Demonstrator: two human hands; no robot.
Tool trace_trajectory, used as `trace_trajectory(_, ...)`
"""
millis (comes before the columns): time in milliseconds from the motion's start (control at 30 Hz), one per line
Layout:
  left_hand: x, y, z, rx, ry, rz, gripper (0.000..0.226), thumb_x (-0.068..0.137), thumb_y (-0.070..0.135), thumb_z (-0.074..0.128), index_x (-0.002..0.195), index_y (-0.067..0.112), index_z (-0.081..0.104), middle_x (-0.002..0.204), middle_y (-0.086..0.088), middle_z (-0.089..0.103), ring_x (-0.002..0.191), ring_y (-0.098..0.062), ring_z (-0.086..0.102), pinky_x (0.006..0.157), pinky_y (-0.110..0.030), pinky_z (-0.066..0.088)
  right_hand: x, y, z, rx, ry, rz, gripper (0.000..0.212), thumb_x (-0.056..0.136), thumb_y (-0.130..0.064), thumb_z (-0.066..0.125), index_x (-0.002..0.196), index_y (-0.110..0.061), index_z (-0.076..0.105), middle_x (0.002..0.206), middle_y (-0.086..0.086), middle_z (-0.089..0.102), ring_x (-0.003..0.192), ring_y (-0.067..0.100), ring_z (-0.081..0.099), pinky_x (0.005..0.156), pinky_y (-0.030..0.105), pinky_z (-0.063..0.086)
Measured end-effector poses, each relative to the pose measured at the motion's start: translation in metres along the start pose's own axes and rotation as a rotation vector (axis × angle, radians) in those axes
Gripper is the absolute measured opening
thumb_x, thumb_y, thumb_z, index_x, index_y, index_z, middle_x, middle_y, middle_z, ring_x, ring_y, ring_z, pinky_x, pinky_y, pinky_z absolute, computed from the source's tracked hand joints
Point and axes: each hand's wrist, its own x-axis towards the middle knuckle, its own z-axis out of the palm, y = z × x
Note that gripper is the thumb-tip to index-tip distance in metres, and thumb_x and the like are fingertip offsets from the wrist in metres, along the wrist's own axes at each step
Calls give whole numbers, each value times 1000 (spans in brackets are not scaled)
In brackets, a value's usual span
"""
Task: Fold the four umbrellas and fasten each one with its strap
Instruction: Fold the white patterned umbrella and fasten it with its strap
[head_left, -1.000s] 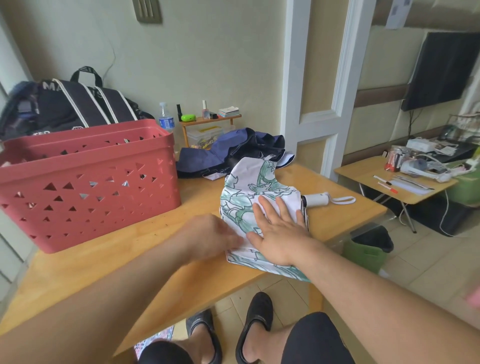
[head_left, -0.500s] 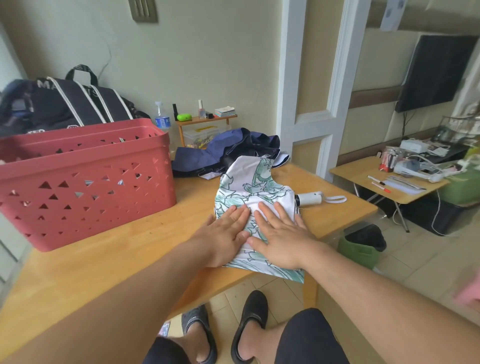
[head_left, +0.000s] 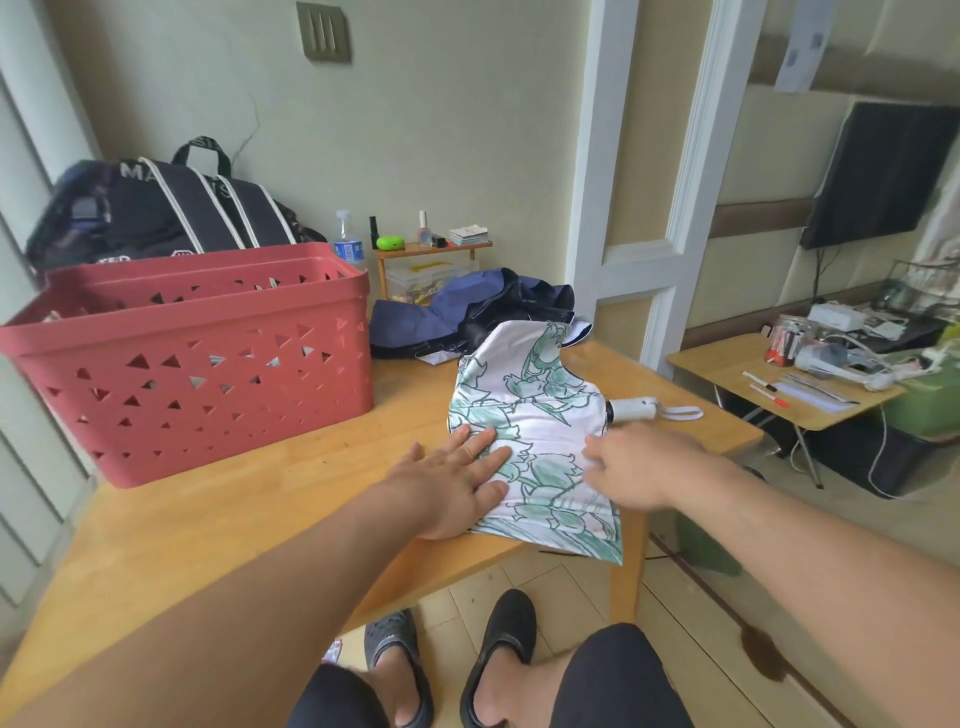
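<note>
A white umbrella with a green floral print (head_left: 530, 410) lies collapsed and flattened on the wooden table (head_left: 218, 525), its near end hanging over the front edge. Its white handle (head_left: 635, 409) with a wrist loop sticks out to the right. My left hand (head_left: 457, 480) presses flat on the canopy's left side, fingers straight. My right hand (head_left: 631, 470) is blurred at the canopy's right edge, near the handle; its fingers look bent, and I cannot tell whether they hold the cloth. A dark blue umbrella (head_left: 483, 312) lies crumpled behind.
A red perforated basket (head_left: 192, 364) stands on the table's left half, with a dark bag (head_left: 156, 208) behind it. A small shelf with bottles (head_left: 431, 249) sits at the back wall. A low side table (head_left: 779, 379) and a green bin (head_left: 706, 545) are on the right.
My right hand has slid from the middle of the canopy to its right edge by the handle. My left hand stays pressed flat on the left side.
</note>
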Motion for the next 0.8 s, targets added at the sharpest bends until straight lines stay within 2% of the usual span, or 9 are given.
trace_trajectory(67,0,1,-2,13,-14,0,62,106,66,11,163,48,-6,168,21,-23,157,-11,-21,126,-62,-2,3,-16,-13,-25,246,35,26,101,-35,41,95,-21,62,106,6,66,94,30,62,72,36,46)
trace_trajectory(167,0,3,-3,46,-22,-4,62,106,64,10,163,45,-7,169,20,-23,158,-13,-21,126,-62,-1,12,-39,-1,61,481,-165,31,103,-31,39,115,-20,66,122,1,68,112,27,62,84,38,46)
trace_trajectory(267,0,4,0,37,-14,6,63,107,62,9,164,42,-8,169,19,-22,157,-13,-21,127,-59,-3,16,-42,28,172,150,-273,54,109,-45,31,161,-30,30,171,-13,19,157,13,17,124,49,22)
trace_trajectory(367,-4,-3,6,7,50,62,63,106,64,11,165,42,-3,170,20,-15,158,-10,-18,128,-56,-4,13,-31,50,141,38,-179,63,107,-62,13,164,-41,-4,165,-31,-19,155,3,-19,126,58,-1)
trace_trajectory(533,-8,-6,9,17,69,78,64,106,63,13,165,41,4,172,18,-6,159,-10,-12,128,-56,-3,10,-30,55,148,47,-155,64,105,-64,9,163,-42,-6,165,-29,-21,156,5,-19,126,61,-2)
trace_trajectory(600,-10,3,-4,172,90,80,62,107,59,14,164,36,22,173,12,13,161,-18,7,128,-54,8,11,-30,51,153,20,-164,64,106,-64,10,164,-41,-6,165,-29,-21,156,6,-18,125,62,-3)
trace_trajectory(667,-8,15,-16,351,244,134,51,103,51,23,132,30,60,142,7,59,139,-24,47,115,-46,31,12,-28,49,160,16,-174,64,106,-63,11,164,-40,-5,165,-28,-20,157,7,-17,125,62,-3)
trace_trajectory(733,-2,24,-20,319,290,151,43,96,47,31,109,25,65,112,2,67,113,-24,58,102,-42,42,11,-29,49,169,15,-176,63,107,-62,12,164,-40,-4,166,-27,-20,157,8,-16,125,62,-3)
trace_trajectory(800,7,25,-16,25,311,131,49,96,48,29,113,21,66,111,-3,66,110,-28,60,98,-41,47,10,-30,50,167,19,-173,63,107,-61,11,164,-40,-3,166,-28,-19,157,8,-16,125,62,-4)
